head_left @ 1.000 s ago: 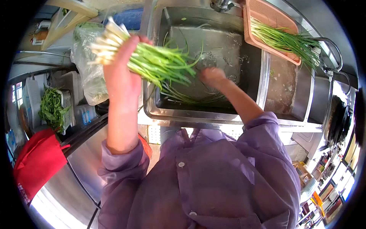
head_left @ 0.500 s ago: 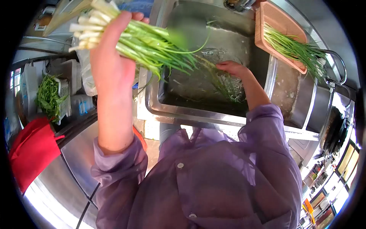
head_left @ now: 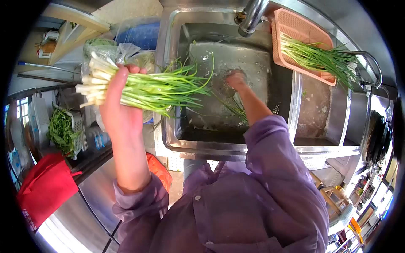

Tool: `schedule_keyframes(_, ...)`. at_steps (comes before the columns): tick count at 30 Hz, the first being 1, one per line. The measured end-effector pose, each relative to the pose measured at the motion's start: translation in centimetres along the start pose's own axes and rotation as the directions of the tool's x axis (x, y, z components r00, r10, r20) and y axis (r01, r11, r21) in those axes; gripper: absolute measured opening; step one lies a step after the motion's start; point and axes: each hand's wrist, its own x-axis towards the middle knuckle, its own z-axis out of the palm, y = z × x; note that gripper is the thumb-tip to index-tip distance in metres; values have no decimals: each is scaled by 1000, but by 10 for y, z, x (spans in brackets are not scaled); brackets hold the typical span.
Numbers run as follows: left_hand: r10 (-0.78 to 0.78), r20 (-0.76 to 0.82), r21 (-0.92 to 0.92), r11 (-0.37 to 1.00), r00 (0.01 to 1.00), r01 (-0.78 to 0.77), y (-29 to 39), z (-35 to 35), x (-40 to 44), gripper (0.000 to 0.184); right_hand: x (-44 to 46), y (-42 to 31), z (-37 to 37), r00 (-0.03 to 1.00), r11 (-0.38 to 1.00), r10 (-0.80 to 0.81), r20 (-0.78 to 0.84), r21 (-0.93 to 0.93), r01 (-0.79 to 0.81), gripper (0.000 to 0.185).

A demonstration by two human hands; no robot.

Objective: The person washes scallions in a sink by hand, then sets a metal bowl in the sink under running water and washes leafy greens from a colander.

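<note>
My left hand [head_left: 120, 90] is closed around a thick bunch of scallions [head_left: 164, 90], held up at the left side of the sink. Their white ends point left and the green leaves fan out to the right over the sink's edge. My right hand [head_left: 237, 79] is down in the water of the steel sink [head_left: 228, 147], its fingers blurred by the ripples. A few scallion greens [head_left: 236, 107] float beside its wrist; whether the fingers grip any of them cannot be made out.
A pink plastic basket [head_left: 291, 63] holding more scallions sits at the sink's right rim, below the faucet [head_left: 253, 19]. Plastic bags [head_left: 126, 50] and a blue container [head_left: 141, 33] stand left of the sink. Leafy greens [head_left: 62, 130] and a red cloth [head_left: 48, 185] are farther left.
My right hand has shifted left and deeper into the water, away from the greens it was touching. My left hand, still gripping the scallions, is slightly lower.
</note>
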Motion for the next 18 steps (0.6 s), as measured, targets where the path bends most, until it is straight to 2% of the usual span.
schedule_keyframes(1,1,6,-6,1000,1000,-1,-1,-2,0,17,-1,7,-14,994,989,83,-78,128,-73,32)
schedule_keyframes(2,11,19,-12,1000,1000,-11,-3,-4,0,17,-4,12,-23,993,990,83,-87,124,-72,32)
schedule_keyframes(3,20,32,-20,1000,999,-19,-5,-5,1,17,-17,8,-36,992,856,45,-117,516,22,32)
schedule_keyframes(4,19,34,-31,999,999,-18,-6,-3,1,17,-25,7,-46,987,570,17,-161,813,123,33)
schedule_keyframes(5,19,36,-39,999,999,-17,-8,-3,0,17,-27,5,-49,986,575,19,-166,809,125,33)
schedule_keyframes(6,11,9,-39,999,1000,-10,-10,-2,0,17,-27,2,-49,981,803,27,-193,589,94,33)
schedule_keyframes(7,5,-16,-35,999,1000,-6,-12,-1,0,17,-22,0,-46,975,948,25,-223,314,48,33)
schedule_keyframes(8,-4,2,-38,999,1000,4,-13,-1,0,17,-17,-7,-35,973,947,21,-230,315,54,33)
schedule_keyframes(9,2,8,-34,999,1000,-1,-14,0,0,17,-7,-12,-12,956,998,23,-293,60,-5,32)
schedule_keyframes(10,-7,10,-29,1000,1000,7,-15,1,-1,17,-6,-22,1,936,978,10,-351,-190,-81,30)
schedule_keyframes(11,-19,12,-21,1000,1000,19,-16,2,-1,16,-6,-28,10,936,981,10,-351,-178,-77,30)
schedule_keyframes(12,-25,9,-23,999,1000,26,-17,3,-2,16,-14,-39,13,996,937,19,-89,-347,-48,28)
schedule_keyframes(13,-28,16,-10,1000,999,29,-17,3,-2,16,-19,-46,14,983,869,66,173,-494,28,27)
schedule_keyframes(14,-24,21,1,1000,999,24,-17,2,-3,16,-25,-46,7,983,873,63,172,-487,29,27)
schedule_keyframes(17,-20,16,15,1000,1000,19,-16,-1,-7,17,-33,-18,-10,997,952,67,33,-303,-54,32)
schedule_keyframes(18,-20,10,17,1000,1000,20,-16,-2,-8,17,-32,-12,-14,989,928,115,93,345,-140,31)
